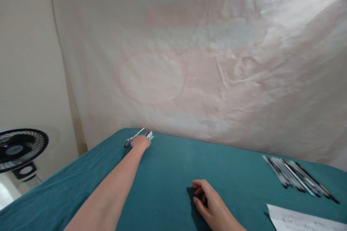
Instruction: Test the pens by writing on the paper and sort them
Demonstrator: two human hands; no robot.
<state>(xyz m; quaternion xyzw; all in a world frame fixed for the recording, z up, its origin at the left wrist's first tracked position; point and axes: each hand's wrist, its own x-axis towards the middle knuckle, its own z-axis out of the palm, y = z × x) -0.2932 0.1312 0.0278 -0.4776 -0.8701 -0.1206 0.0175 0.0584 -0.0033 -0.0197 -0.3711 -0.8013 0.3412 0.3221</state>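
Your left forearm (104, 198), nearest the camera, stretched across the desk (168, 177) toward its far left corner, where your left hand (140, 142) lay over a cluster of slender, pen-like items (150, 136). Their pale ends poked out just past the hand, on its right, with the long axes pointing roughly at the far edge; a thin pale stick (135, 136) slanted beside the hand, on its left. The back of that hand hid most of its fingers, so you could not tell whether they pinched the cluster.

Your right hand (208, 202) was well apart and much nearer you, its fingers loosely curled, a gap left before the thumb, nothing showing in them. From it the cluster lay away and to the left, so the left hand was clearly closer.

Toward the far right, a row of pens (298, 177) slanted from the far edge toward the right edge, with a written paper sheet (306, 220) on the near side of it.
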